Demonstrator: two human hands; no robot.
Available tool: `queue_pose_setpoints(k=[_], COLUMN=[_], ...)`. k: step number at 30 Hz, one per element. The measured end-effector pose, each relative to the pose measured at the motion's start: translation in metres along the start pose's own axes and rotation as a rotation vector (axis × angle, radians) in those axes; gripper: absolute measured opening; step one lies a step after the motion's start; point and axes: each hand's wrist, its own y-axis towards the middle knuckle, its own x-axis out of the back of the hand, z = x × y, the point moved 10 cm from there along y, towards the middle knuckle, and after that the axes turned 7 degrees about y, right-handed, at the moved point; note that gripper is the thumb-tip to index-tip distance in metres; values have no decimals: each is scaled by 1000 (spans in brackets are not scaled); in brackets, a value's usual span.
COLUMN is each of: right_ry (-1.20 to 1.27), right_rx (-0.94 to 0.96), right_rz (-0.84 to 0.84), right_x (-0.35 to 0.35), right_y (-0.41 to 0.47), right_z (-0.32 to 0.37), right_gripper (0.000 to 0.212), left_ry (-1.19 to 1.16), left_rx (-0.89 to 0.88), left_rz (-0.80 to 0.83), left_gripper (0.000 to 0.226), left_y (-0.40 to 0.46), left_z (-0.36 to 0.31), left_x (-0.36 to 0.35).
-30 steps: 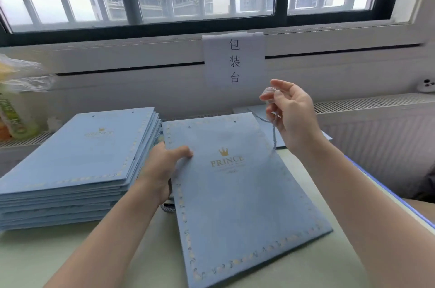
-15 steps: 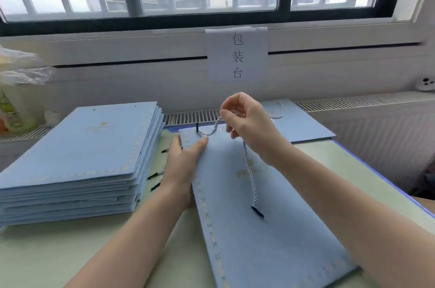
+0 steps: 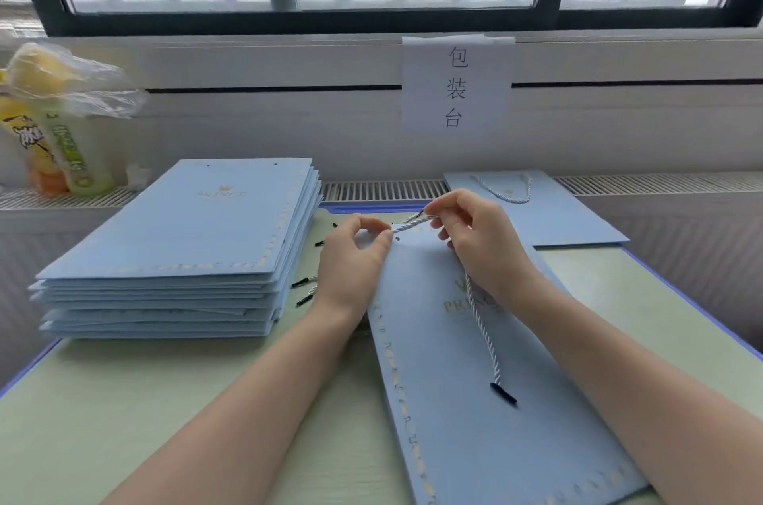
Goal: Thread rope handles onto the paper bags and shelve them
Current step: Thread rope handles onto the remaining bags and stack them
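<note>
Blue paper bag (image 3: 487,401) lies flat on the bench (image 3: 124,422), just right of a stack of bags (image 3: 186,240). Both hands pinch a twisted rope (image 3: 481,322) over the bag's top edge: the left hand (image 3: 355,256) near a punched hole, the right hand (image 3: 475,244) further along, the rope's black tip resting on the bag.

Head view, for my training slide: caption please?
Both hands, left hand and right hand, pinch a rope handle at the top of a flat blue paper bag.

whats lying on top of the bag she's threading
A twisted rope trails across the paper bag, its black tip resting on it. Both hands cover the bag's top edge.
</note>
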Motion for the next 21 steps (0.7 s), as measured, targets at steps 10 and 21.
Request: queue_pose_setpoints(k=[10,21], right_ry=[-13,-158], right_rx=[114,274], right_rz=[-140,82], right_x=[7,-20], right_y=[-6,-15], right_z=[10,27], right_gripper=[24,2], left_ry=[143,-27], left_rx=[-50,-190], left_rz=[36,46], left_gripper=[9,15], left_y=[1,-4], left_z=[-1,-25], left_x=[-4,-4])
